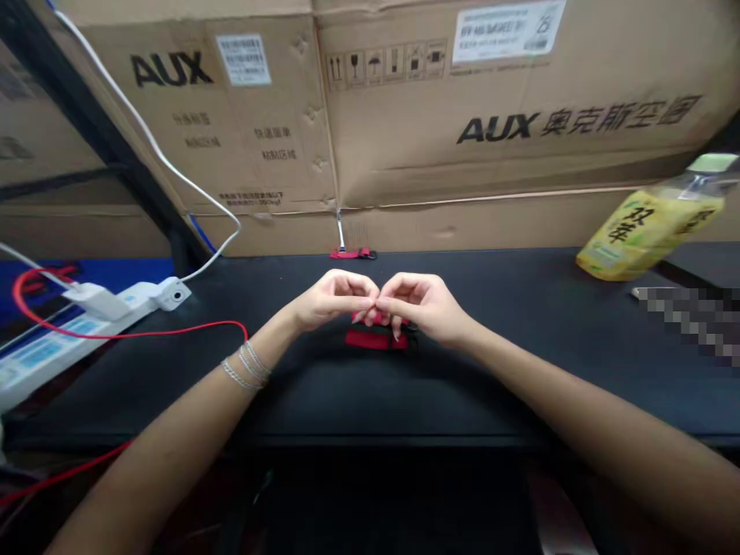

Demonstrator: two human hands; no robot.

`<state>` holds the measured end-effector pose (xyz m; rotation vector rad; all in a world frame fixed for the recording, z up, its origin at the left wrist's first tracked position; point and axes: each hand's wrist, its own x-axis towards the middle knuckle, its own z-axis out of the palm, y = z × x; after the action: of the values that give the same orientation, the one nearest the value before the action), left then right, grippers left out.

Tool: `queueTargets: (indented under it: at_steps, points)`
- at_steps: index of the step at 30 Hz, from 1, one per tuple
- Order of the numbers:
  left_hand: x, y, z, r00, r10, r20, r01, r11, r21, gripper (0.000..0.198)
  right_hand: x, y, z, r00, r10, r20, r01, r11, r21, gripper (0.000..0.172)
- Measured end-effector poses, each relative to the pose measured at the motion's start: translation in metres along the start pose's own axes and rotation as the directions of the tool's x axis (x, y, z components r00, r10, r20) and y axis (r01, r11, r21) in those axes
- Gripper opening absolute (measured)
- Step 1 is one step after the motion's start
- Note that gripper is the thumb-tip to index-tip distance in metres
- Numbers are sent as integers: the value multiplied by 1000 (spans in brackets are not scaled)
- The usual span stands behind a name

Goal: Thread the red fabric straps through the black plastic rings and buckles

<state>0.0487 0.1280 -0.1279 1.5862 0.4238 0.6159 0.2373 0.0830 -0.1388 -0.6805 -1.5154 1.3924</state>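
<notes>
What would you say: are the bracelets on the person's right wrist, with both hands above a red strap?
No: the head view shows the bracelets on the left wrist, not the right. The left hand and right hand are above the red strap, as you say.

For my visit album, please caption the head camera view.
Left hand and right hand meet fingertips over a red strap on a black table, before AUX cardboard cartons.
</notes>
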Motion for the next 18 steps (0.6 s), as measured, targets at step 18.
queueTargets:
  at_steps: [18]
  points:
    - [1, 2, 4, 998, -2, -64, 2, 1000, 10, 28, 0, 1, -2, 1000, -22, 0, 22, 1000, 10, 31]
